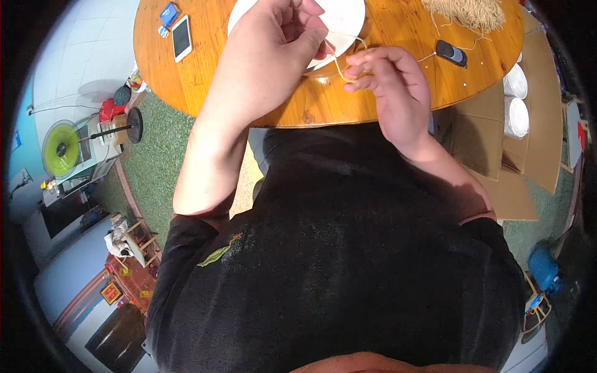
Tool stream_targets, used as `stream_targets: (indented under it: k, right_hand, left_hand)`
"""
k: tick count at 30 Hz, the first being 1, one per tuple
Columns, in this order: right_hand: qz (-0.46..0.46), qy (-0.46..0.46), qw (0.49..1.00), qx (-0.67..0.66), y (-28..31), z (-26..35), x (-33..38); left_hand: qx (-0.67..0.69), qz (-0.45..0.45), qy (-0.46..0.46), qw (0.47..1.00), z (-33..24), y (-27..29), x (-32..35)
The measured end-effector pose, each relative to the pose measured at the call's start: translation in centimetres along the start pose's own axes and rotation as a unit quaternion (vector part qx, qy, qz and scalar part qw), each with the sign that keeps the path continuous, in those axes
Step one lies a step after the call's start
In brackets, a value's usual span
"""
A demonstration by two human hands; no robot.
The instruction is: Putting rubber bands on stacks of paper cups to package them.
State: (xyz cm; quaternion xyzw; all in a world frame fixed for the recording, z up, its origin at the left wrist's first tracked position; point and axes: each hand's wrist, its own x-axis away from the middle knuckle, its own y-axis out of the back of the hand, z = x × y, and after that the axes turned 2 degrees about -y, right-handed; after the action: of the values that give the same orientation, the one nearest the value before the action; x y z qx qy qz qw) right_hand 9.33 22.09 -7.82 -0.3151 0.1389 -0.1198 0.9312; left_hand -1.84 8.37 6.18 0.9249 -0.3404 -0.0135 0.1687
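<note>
Both hands, left hand and right hand, pinch one pale string over the tabletop. I think it is better to keep it tight, near the plate.

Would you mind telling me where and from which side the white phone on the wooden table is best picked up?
The white phone lies flat, screen up, near the round table's left edge, clear of the blue card above it. Probably best taken across its two long edges from above, approaching from the left side, since both hands are busy with the pale string.
</note>
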Motion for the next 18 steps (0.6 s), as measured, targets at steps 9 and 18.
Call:
stream_targets:
  k: [9,18]
  right_hand:
    - [0.01,0.266,0.859,0.438,-0.9,0.7,-1.2]
    - [0.115,0.352,0.839,0.399,-1.2,1.3,-2.5]
  left_hand:
    - [0.014,0.007,0.002,1.0,0.1,0.1,0.0]
    - [-0.055,0.005,0.007,0.998,-0.5,0.2,0.3]
